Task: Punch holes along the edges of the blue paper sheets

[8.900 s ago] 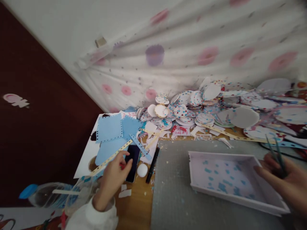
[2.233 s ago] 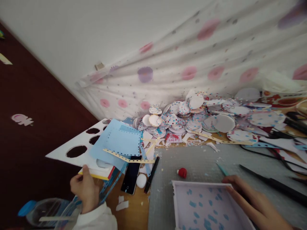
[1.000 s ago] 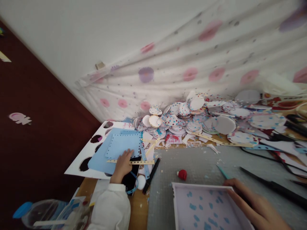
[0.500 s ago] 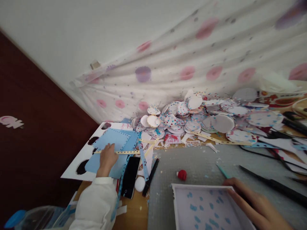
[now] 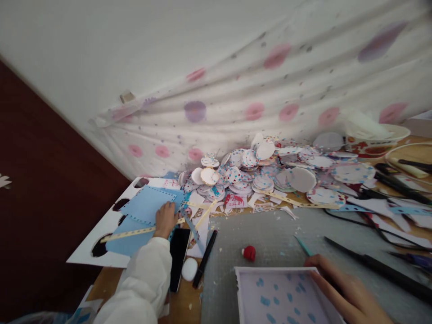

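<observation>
Right grip is closed on the side wall of the white tray, which sits on the gray mat. Left grip, partly curled, lies over the blue sheets; any hold there cannot be confirmed.

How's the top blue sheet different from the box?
The sheet lies flat, but the box has walls. The sheet is blue with dark dots along its edges; the box is pale, with blue bits inside. The left hand is at the sheet, the right hand at the box. Both have a hand at them.
</observation>
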Demonstrator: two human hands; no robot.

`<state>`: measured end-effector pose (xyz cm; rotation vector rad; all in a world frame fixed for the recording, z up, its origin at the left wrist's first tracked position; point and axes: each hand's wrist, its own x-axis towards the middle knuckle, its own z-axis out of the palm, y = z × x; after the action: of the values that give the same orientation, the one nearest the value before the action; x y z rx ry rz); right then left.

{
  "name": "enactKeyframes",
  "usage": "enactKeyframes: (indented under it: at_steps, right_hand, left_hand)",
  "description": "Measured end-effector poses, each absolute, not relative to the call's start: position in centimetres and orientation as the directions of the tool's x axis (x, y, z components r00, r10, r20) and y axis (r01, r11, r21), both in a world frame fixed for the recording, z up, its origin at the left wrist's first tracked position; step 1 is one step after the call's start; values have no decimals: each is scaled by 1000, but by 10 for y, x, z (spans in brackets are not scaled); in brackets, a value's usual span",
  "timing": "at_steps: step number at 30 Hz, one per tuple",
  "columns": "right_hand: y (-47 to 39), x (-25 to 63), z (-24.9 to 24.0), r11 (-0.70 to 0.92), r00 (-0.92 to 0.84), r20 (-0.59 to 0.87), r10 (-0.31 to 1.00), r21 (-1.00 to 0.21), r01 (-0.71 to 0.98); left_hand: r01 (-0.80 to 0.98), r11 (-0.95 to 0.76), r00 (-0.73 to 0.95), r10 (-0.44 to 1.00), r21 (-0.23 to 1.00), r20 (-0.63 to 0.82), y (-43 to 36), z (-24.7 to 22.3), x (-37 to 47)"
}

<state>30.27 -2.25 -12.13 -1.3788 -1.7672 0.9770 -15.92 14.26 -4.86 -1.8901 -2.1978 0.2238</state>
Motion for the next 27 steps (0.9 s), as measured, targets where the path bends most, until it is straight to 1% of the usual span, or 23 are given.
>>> enactKeyframes:
  at_steps: [5, 8, 11, 14, 19, 23, 27]
  right_hand:
    - [-23, 302, -123, 174, -169, 110, 980, -882, 438]
    - [-24, 302, -124, 144, -161, 80, 984, -889, 435]
    - [-24, 301, -123, 107, -145, 48, 988, -896, 431]
    - [-23, 301, -124, 114, -166, 41, 985, -883, 456]
    - [-24, 305, -136, 98, -150, 36, 988, -899, 428]
    - [-26, 307, -147, 84, -138, 31, 990, -914, 397]
    - [-27, 309, -149, 94, -116, 49, 992, -902, 422]
  left_hand:
    - [965, 174, -176, 984, -197, 12, 142, -22, -190]
    - [970, 184, -184, 983, -159, 15, 140, 0, -204]
    - [978, 154, -145, 987, -145, 66, 136, 23, -212]
    - [983, 116, -93, 983, -145, 156, 131, 45, -217]
    - [979, 162, -116, 941, -121, 319, 128, 72, -225]
    - [985, 167, -142, 926, -43, 351, 129, 77, -231]
    - [981, 168, -193, 917, 101, 350, 129, 67, -233]
